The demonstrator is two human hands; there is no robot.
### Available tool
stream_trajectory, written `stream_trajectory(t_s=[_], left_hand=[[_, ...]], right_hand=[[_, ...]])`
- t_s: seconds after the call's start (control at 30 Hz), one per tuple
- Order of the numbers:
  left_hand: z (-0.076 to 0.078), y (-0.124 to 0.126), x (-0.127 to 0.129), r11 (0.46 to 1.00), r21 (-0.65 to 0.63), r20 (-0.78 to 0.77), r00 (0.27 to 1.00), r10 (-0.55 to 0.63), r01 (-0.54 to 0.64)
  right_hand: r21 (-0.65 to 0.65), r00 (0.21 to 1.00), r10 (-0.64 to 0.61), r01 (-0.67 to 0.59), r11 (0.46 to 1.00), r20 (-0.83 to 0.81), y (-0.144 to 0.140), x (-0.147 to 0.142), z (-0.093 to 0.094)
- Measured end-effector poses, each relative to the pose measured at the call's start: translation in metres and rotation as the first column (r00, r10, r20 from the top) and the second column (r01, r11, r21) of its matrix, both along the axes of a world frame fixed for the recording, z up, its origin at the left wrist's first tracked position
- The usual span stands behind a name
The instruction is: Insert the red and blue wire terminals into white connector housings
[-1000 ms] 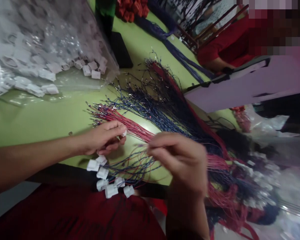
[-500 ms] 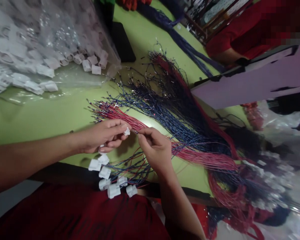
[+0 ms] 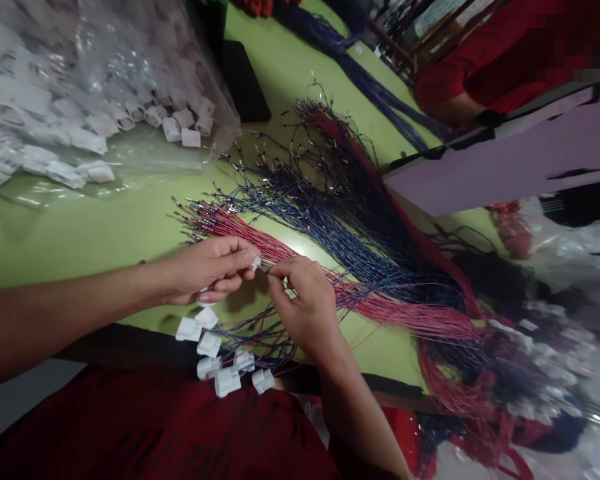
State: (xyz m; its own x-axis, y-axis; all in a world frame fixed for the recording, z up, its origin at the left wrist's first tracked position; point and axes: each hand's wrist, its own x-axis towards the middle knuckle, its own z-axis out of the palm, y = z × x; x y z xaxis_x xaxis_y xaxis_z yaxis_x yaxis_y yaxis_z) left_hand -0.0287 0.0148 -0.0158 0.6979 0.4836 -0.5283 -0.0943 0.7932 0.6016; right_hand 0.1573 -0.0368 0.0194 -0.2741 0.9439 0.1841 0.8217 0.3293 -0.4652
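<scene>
My left hand [image 3: 207,269] pinches a small white plastic connector [image 3: 255,262] between thumb and fingers above the green table [image 3: 80,233]. My right hand [image 3: 304,303] is closed on the end of a thin wire, its tip right at the connector. Both hands hover over a fan of red wires [image 3: 380,307] and blue wires [image 3: 320,220] with metal terminals. Below my hands, at the table's near edge, lie several white connectors [image 3: 215,353] with red and blue wires fitted.
A clear plastic bag [image 3: 80,87] of loose white connectors lies at the upper left. A dark flat object [image 3: 243,80] sits behind it. Another person in red [image 3: 480,67] sits across the table. More wire bundles and plastic bags pile at the right.
My right hand came down and left from mid-air with the wire and now meets the connector held in my left hand. The left hand has barely moved.
</scene>
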Motion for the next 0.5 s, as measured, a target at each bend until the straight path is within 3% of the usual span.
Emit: stream_trajectory(t_s=[0.5], left_hand=[[0.0024,-0.0073,0.0042,0.992,0.118,-0.096,0.995,-0.023,0.034]], right_hand=[[-0.01,0.998,0.049,-0.049,0.999,0.044,-0.0047,-0.0035,0.0046]])
